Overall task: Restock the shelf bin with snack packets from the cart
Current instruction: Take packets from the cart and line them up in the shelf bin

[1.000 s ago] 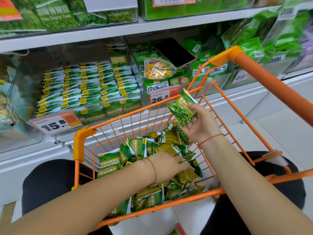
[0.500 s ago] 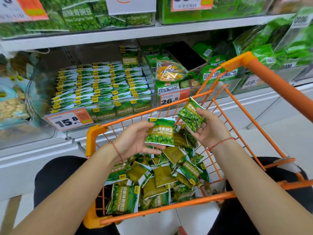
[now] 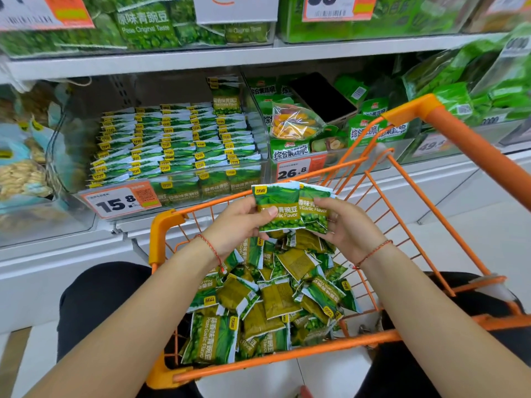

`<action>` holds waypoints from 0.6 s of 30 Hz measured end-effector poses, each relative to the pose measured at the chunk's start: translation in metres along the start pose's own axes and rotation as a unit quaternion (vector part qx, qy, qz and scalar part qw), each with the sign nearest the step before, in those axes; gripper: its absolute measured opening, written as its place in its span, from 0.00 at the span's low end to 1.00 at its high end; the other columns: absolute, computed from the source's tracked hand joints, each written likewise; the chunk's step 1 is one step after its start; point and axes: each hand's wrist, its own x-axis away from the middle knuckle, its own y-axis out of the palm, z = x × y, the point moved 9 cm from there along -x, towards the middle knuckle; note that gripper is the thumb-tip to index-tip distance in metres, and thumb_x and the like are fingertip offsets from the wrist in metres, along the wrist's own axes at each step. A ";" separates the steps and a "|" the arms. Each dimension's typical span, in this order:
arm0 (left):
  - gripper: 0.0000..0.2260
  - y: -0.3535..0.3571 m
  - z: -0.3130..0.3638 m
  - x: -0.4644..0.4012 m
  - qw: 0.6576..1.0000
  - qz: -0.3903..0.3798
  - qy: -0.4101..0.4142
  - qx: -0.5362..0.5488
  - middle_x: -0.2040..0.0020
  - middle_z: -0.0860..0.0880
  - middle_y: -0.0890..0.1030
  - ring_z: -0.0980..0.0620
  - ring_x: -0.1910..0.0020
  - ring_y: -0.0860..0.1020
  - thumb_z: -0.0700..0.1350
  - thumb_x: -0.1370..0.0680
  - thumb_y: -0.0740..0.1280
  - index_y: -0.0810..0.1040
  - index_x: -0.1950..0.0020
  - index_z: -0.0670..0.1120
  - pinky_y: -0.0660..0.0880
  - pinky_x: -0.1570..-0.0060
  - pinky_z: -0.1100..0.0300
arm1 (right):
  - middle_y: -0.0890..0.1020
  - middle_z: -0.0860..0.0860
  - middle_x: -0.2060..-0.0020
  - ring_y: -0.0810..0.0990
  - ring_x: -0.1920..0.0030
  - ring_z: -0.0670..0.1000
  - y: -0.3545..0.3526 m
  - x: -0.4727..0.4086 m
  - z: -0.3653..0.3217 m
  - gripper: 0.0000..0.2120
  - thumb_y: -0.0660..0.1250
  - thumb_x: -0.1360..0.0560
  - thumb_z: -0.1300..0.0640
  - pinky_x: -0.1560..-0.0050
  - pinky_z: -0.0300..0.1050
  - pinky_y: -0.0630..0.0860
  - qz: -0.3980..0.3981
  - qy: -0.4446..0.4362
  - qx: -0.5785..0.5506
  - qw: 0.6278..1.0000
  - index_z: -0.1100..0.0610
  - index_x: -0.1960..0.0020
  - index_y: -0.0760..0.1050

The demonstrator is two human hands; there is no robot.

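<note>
While the left hand [image 3: 238,222] and right hand [image 3: 347,228] each pinch a garlic pea packet [image 3: 277,206] above the cart [image 3: 169,225], the shelf bin [image 3: 172,145] lies ahead, leftward, nearer the left.

A: Cart [image 3: 408,193]: thin metal wire, painted orange, slight sheen; corner caps smooth moulded plastic.
B: Packets [image 3: 275,300] inside the cart?
A: Glossy printed film, crinkled; some show a dull olive back. The two held just above the cart rim, one in the left hand [image 3: 238,222] and one in the right hand [image 3: 350,228], have the same shiny film.
B: Shelf bin [image 3: 71,202] behind the cart?
A: Clear hard plastic, reflective. Price tag [image 3: 120,199] on its front: matt paper.
B: Wrists?
A: Red braided cord on each.
</note>
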 end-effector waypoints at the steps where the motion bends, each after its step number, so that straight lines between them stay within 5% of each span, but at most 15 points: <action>1: 0.03 0.001 0.001 -0.001 1.000 -0.002 0.001 0.004 0.62 0.51 0.71 0.59 0.63 0.75 0.40 0.22 0.64 0.72 0.55 0.43 0.77 0.63 0.63 | 0.65 0.58 0.28 0.64 0.28 0.58 0.003 0.001 -0.001 0.30 0.70 0.27 0.57 0.33 0.60 0.69 -0.005 -0.002 0.001 1.000 0.61 0.28 0.64; 2: 0.01 0.001 0.003 -0.002 1.000 -0.004 0.002 0.002 0.62 0.51 0.72 0.58 0.61 0.75 0.40 0.22 0.64 0.74 0.52 0.42 0.77 0.63 0.63 | 0.66 0.58 0.28 0.64 0.28 0.58 0.004 0.001 -0.001 0.29 0.69 0.27 0.57 0.32 0.60 0.68 -0.007 -0.005 0.004 1.000 0.62 0.29 0.65; 5: 0.20 -0.001 0.009 -0.004 0.999 0.030 0.015 -0.029 0.55 0.47 0.80 0.55 0.55 0.79 0.43 0.24 0.68 0.69 0.35 0.38 0.77 0.55 0.60 | 0.71 0.56 0.32 0.65 0.29 0.57 0.005 -0.002 -0.003 0.22 0.69 0.27 0.59 0.34 0.57 0.70 -0.026 -0.020 0.015 0.999 0.64 0.36 0.69; 7: 0.25 -0.006 0.011 -0.004 0.996 0.077 0.022 -0.038 0.43 0.41 0.79 0.47 0.43 0.78 0.45 0.26 0.71 0.67 0.31 0.40 0.75 0.42 0.53 | 0.82 0.52 0.48 0.76 0.40 0.53 0.011 0.002 -0.005 0.06 0.68 0.26 0.61 0.44 0.48 0.75 -0.056 -0.025 0.025 0.998 0.59 0.51 0.72; 9: 0.25 -0.011 0.015 -0.004 0.991 0.116 0.044 -0.040 0.41 0.42 0.78 0.45 0.41 0.77 0.45 0.27 0.72 0.70 0.32 0.41 0.74 0.40 0.49 | 0.84 0.47 0.57 0.79 0.49 0.49 0.014 0.004 -0.008 0.05 0.67 0.25 0.62 0.48 0.44 0.74 -0.076 -0.043 0.030 0.996 0.55 0.57 0.72; 12: 0.23 -0.012 0.022 -0.002 0.986 0.143 0.074 -0.037 0.43 0.47 0.78 0.50 0.43 0.77 0.45 0.27 0.72 0.73 0.33 0.42 0.74 0.39 0.53 | 0.83 0.49 0.52 0.80 0.49 0.49 0.021 0.008 -0.010 0.05 0.67 0.26 0.60 0.45 0.45 0.74 -0.107 -0.049 0.030 0.993 0.58 0.50 0.75; 15: 0.13 -0.007 0.028 0.002 0.988 0.126 0.092 -0.015 0.49 0.55 0.79 0.55 0.45 0.76 0.42 0.24 0.69 0.76 0.41 0.50 0.73 0.41 0.60 | 0.81 0.54 0.45 0.79 0.45 0.52 0.033 0.015 -0.010 0.25 0.68 0.28 0.53 0.42 0.47 0.75 -0.141 -0.050 0.045 0.988 0.67 0.37 0.70; 18: 0.11 0.004 0.032 0.003 0.992 0.071 0.106 -0.017 0.45 0.51 0.81 0.55 0.44 0.78 0.39 0.21 0.64 0.76 0.40 0.48 0.74 0.43 0.65 | 0.81 0.55 0.42 0.79 0.40 0.55 0.035 0.017 -0.010 0.22 0.65 0.28 0.52 0.39 0.51 0.75 -0.154 -0.049 0.021 0.987 0.61 0.36 0.74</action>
